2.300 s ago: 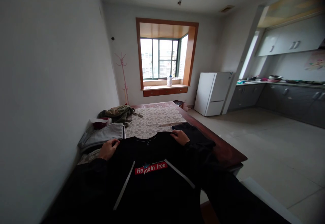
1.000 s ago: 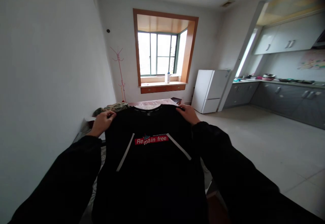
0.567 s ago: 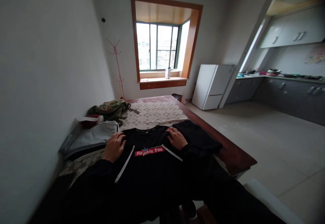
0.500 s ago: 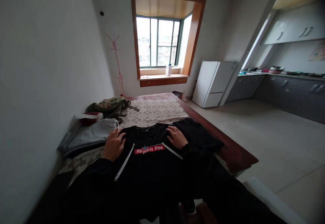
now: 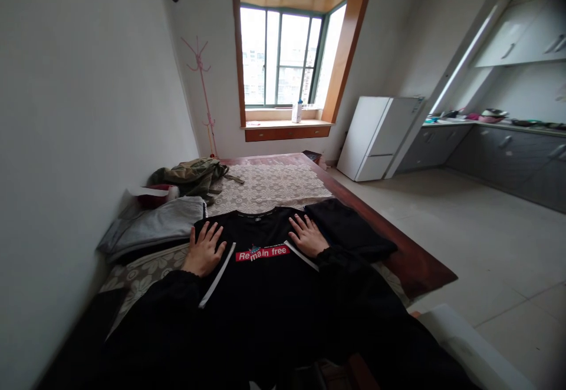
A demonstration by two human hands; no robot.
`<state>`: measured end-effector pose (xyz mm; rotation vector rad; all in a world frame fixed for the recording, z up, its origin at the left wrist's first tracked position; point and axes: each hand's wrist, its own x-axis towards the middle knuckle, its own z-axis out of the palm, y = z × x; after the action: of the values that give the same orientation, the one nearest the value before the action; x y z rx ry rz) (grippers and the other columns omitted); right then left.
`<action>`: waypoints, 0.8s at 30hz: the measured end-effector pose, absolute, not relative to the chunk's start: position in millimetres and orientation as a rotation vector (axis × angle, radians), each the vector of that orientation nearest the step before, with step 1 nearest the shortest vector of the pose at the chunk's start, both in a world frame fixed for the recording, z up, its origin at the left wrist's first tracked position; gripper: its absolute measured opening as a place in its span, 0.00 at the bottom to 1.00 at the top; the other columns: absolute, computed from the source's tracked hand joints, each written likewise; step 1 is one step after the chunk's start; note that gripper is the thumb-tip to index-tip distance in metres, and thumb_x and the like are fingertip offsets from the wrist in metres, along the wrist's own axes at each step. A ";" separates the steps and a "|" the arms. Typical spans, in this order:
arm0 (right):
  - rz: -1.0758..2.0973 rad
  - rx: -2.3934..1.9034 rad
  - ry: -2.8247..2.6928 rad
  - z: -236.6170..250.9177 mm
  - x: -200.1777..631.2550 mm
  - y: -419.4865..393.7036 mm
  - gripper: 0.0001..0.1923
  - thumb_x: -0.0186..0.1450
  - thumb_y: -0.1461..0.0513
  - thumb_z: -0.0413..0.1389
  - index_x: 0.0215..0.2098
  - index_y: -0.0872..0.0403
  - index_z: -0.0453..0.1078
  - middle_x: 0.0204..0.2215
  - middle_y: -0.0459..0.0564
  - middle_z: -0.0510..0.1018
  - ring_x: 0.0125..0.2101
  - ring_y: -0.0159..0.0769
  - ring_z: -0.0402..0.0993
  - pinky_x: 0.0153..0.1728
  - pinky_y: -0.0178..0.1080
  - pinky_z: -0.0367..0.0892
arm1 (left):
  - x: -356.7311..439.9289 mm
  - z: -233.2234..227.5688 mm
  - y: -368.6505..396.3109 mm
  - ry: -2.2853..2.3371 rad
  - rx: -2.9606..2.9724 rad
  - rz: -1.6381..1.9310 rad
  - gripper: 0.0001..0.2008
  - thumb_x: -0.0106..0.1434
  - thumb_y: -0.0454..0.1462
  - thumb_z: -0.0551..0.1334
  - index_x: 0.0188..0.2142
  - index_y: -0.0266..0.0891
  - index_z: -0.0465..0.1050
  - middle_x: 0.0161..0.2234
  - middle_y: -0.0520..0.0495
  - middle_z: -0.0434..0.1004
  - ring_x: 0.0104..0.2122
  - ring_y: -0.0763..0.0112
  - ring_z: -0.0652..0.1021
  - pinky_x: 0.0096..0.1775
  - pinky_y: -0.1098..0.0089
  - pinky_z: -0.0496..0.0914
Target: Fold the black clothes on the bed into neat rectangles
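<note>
**Desk:** Hands first, what are they doing?

**Photographer:** Left hand [image 5: 204,252] lies flat, fingers spread, palm down on the chest of a black sweatshirt [image 5: 265,284]. Right hand [image 5: 306,237] mirrors it on the other side, also splayed and flat. Neither pinches or grips any cloth. Each palm sits just outside a white diagonal stripe, near the shoulder, with the red "Remain free" patch [image 5: 262,253] between them.

**Desk:** Why flat like that?

**Photographer:** My reading is that open palms pin the fabric and keep the front smooth; the garment lies face up, collar pointing toward the window [image 5: 283,59], its lower half running under the person's dark sleeves.

**Desk:** And what is it lying on?

**Photographer:** A lace-patterned cloth [image 5: 269,186] covering a dark wooden table [image 5: 411,263]. A folded grey garment [image 5: 154,230] sits just beside the left hand, against the wall, with an olive jacket [image 5: 192,174] heaped beyond it. A folded black garment [image 5: 349,230] lies just beside the right hand. Sorted items flank the working space, apparently.

**Desk:** Background?

**Photographer:** White fridge [image 5: 375,136], pink coat stand [image 5: 201,83], grey kitchen counter [image 5: 508,142] at right.
</note>
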<state>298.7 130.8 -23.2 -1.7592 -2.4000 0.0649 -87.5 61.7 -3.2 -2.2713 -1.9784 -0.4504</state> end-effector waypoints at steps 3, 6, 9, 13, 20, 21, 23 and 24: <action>0.071 -1.745 -2.403 -21.1 297.8 129.2 0.35 0.74 0.47 0.44 0.76 0.48 0.51 0.76 0.49 0.48 0.75 0.58 0.38 0.72 0.57 0.41 | -85.3 -3.0 65.2 -2.000 -2.278 -0.365 0.29 0.71 0.47 0.50 0.69 0.44 0.64 0.71 0.43 0.63 0.74 0.50 0.52 0.70 0.40 0.29; 0.064 -1.727 -2.421 -19.1 297.5 127.7 0.34 0.74 0.47 0.43 0.76 0.47 0.51 0.76 0.48 0.49 0.75 0.58 0.35 0.72 0.59 0.39 | -77.6 -0.5 69.2 -2.011 -2.276 -0.343 0.29 0.70 0.44 0.51 0.67 0.39 0.66 0.68 0.38 0.67 0.73 0.49 0.56 0.70 0.41 0.30; 0.083 -1.732 -2.443 -16.5 296.6 127.1 0.35 0.74 0.46 0.43 0.76 0.47 0.50 0.76 0.47 0.48 0.75 0.60 0.36 0.71 0.61 0.39 | -67.0 0.7 70.4 -2.028 -2.258 -0.380 0.28 0.70 0.39 0.49 0.65 0.32 0.67 0.68 0.33 0.67 0.71 0.49 0.59 0.71 0.42 0.34; 0.128 -1.792 -2.466 -11.8 294.9 126.3 0.36 0.74 0.44 0.40 0.76 0.45 0.47 0.77 0.45 0.45 0.75 0.60 0.35 0.71 0.61 0.40 | -60.9 1.2 68.2 -1.969 -2.371 -0.372 0.28 0.71 0.41 0.47 0.67 0.40 0.65 0.71 0.44 0.63 0.72 0.59 0.59 0.72 0.50 0.45; 0.192 -1.822 -2.474 -4.0 294.1 123.9 0.40 0.72 0.40 0.36 0.77 0.45 0.44 0.77 0.43 0.41 0.75 0.59 0.32 0.72 0.58 0.37 | -46.9 -2.1 72.8 -2.062 -2.350 -0.292 0.30 0.71 0.42 0.49 0.70 0.39 0.61 0.73 0.41 0.58 0.72 0.52 0.59 0.69 0.50 0.54; 0.208 -1.827 -2.479 -3.1 293.9 123.8 0.42 0.72 0.38 0.36 0.77 0.45 0.44 0.77 0.44 0.41 0.75 0.59 0.31 0.71 0.59 0.36 | -42.6 -3.1 73.2 -2.087 -2.322 -0.294 0.30 0.70 0.41 0.49 0.70 0.38 0.60 0.73 0.40 0.58 0.72 0.50 0.58 0.69 0.49 0.54; 0.245 -1.832 -2.490 -1.7 293.2 123.5 0.47 0.68 0.32 0.36 0.77 0.45 0.42 0.77 0.44 0.39 0.75 0.61 0.29 0.71 0.60 0.34 | -34.7 -4.5 72.7 -2.122 -2.281 -0.302 0.31 0.71 0.43 0.49 0.70 0.36 0.59 0.73 0.37 0.56 0.72 0.48 0.57 0.69 0.48 0.53; 0.259 -1.834 -2.493 -1.4 292.9 123.2 0.50 0.66 0.30 0.36 0.77 0.44 0.42 0.77 0.45 0.39 0.75 0.62 0.29 0.71 0.61 0.33 | -31.7 -4.6 71.9 -2.131 -2.273 -0.305 0.32 0.71 0.46 0.49 0.71 0.37 0.58 0.73 0.37 0.55 0.73 0.47 0.56 0.69 0.48 0.52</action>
<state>292.9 123.2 -1.4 -1.8338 -2.4933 0.2595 -31.7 71.9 -4.6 -2.2731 -2.1308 -0.3047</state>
